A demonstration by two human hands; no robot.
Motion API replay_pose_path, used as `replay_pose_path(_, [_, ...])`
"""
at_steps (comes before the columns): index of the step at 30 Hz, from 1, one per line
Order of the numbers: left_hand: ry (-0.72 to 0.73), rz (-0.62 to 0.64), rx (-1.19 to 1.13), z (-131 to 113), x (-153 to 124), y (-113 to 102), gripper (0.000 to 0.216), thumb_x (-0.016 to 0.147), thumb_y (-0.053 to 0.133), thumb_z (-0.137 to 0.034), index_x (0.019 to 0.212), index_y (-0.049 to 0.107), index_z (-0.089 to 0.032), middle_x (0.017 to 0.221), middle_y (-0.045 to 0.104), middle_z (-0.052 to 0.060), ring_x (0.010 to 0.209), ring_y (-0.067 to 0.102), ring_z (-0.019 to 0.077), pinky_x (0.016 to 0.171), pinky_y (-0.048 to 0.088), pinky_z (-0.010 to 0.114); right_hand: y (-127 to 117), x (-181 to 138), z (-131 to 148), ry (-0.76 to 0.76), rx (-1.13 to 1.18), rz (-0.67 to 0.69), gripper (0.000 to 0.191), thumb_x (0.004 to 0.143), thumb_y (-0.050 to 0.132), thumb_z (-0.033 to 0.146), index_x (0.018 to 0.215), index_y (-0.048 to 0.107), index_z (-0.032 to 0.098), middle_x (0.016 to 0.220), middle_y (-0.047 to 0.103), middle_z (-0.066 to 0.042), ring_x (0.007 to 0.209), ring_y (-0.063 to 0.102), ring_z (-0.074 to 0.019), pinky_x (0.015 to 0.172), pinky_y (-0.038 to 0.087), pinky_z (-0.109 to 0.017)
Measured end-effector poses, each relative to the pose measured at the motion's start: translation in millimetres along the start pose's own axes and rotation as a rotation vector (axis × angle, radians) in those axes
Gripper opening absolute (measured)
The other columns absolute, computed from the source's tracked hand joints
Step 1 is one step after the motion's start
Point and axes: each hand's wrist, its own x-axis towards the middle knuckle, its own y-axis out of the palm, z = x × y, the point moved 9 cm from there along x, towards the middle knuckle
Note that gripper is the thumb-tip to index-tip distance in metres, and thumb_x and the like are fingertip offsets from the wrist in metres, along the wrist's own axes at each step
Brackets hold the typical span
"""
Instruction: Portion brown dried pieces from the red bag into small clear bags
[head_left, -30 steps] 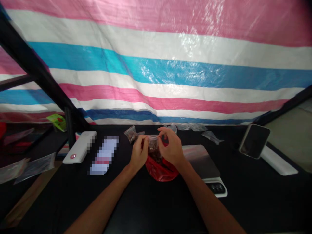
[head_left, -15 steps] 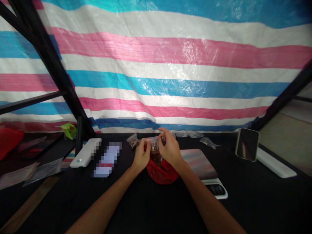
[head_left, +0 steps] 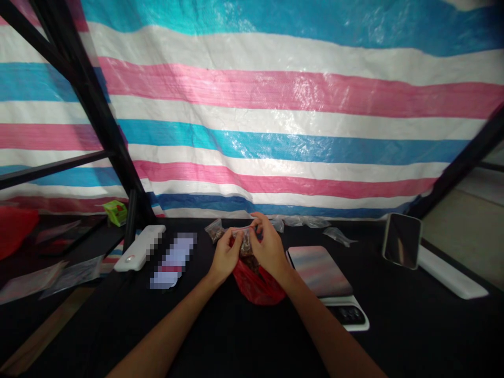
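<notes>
Between both hands is a small clear zip bag (head_left: pixel 244 247) with brown bits inside. My left hand (head_left: pixel 225 257) pinches its left side, thumb up. On the other side my right hand (head_left: pixel 270 249) grips the bag's upper right edge, index finger raised and bent. Just below lies an open red plastic bag (head_left: pixel 260 289) holding more brown material; its far part is hidden by the hands. A second small filled zip bag (head_left: pixel 214 230) rests behind my left hand. To the right stands a kitchen scale (head_left: pixel 321 273) with a shiny metal plate and dark button panel.
Several clear bags (head_left: pixel 307 221) lie along the table's back edge. A phone (head_left: pixel 402 241) leans upright at right beside a white bar (head_left: pixel 452 273). At left are a white device (head_left: pixel 139 249), a blurred-out phone (head_left: pixel 173 261), a green packet (head_left: pixel 115 212) and flat clear bags (head_left: pixel 73 275).
Both hands and the zip bag have shifted slightly left in view, and the bag's top edge is now tilted. The camera view has also moved a little.
</notes>
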Motion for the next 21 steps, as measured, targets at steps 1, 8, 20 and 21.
replay_pose_path(1, [0.006, 0.004, 0.002, -1.4, -0.1, 0.4, 0.032, 0.098, 0.060, -0.048, 0.102, 0.071, -0.018, 0.099, 0.075, 0.006, 0.094, 0.068, 0.0204, 0.088, 0.054, 0.032, 0.6, 0.0, -2.2, 0.017, 0.029, -0.012, 0.036, 0.096, 0.052, 0.022, 0.132, 0.055, 0.021, 0.104, 0.067, -0.006, 0.091, 0.063, -0.0224, 0.088, 0.052, -0.038])
replay_pose_path(8, [0.006, -0.042, 0.001, -3.5, -0.2, -0.7, 0.033, 0.096, 0.063, -0.050, 0.102, 0.073, -0.019, 0.098, 0.077, 0.006, 0.093, 0.071, 0.0213, 0.087, 0.056, 0.033, 9.6, -0.8, -13.4, 0.130, 0.227, 0.007, 0.035, 0.097, 0.050, 0.022, 0.132, 0.051, 0.022, 0.095, 0.064, -0.002, 0.078, 0.062, -0.0182, 0.075, 0.052, -0.033])
replay_pose_path(20, [-0.027, -0.066, 0.023, 5.4, -2.6, -1.8, 0.034, 0.097, 0.061, -0.051, 0.098, 0.070, -0.018, 0.093, 0.073, 0.004, 0.087, 0.067, 0.0196, 0.080, 0.055, 0.030, 12.6, -2.2, -28.8, 0.211, 0.355, -0.038, 0.044, 0.090, 0.052, 0.020, 0.134, 0.049, 0.022, 0.091, 0.063, -0.001, 0.073, 0.062, -0.0169, 0.067, 0.052, -0.030])
replay_pose_path(21, [-0.023, -0.069, 0.031, 4.6, -2.7, -2.2, 0.033, 0.097, 0.061, -0.051, 0.097, 0.070, -0.019, 0.092, 0.073, 0.004, 0.086, 0.067, 0.0194, 0.080, 0.055, 0.029, 13.0, -2.6, -29.0, 0.208, 0.364, -0.038, 0.045, 0.090, 0.053, 0.020, 0.134, 0.049, 0.023, 0.091, 0.063, -0.001, 0.074, 0.063, -0.0171, 0.067, 0.052, -0.030])
